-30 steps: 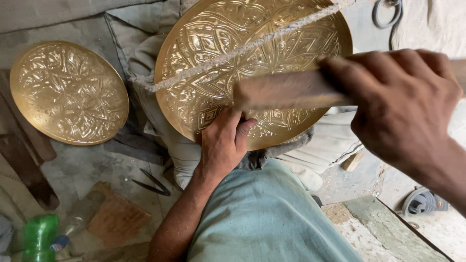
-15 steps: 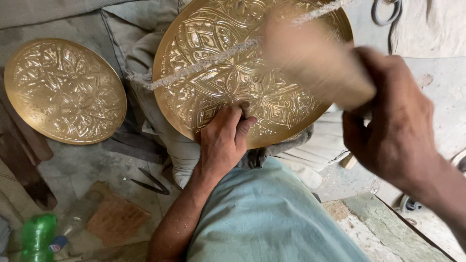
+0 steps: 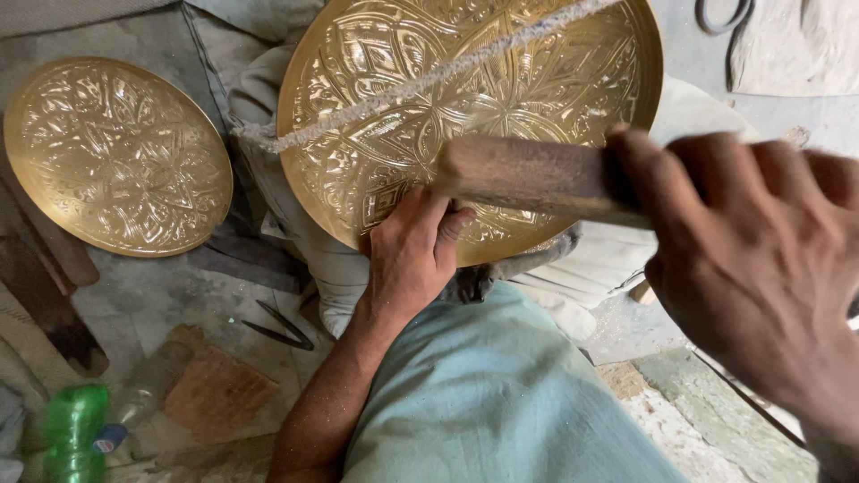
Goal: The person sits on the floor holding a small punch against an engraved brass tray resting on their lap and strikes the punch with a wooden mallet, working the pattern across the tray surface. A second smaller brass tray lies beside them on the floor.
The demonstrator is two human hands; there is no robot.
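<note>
A large round brass plate with an engraved floral pattern leans tilted in front of me. A frayed pale cord runs diagonally across its face. My left hand presses on the plate's lower part with its fingers bunched tight. Anything pinched in them is hidden. My right hand, close to the camera, grips the thick wooden handle of a mallet-like tool. The tool lies crosswise over the plate, just above my left fingertips.
A second engraved brass plate lies at the left on the grey floor. Dark metal shears, a reddish block and a green bottle sit lower left. My teal-clad leg fills the bottom centre.
My right hand swung the wooden tool up, blurred, and has brought it back down across the plate. My left hand has stayed in place on the plate.
</note>
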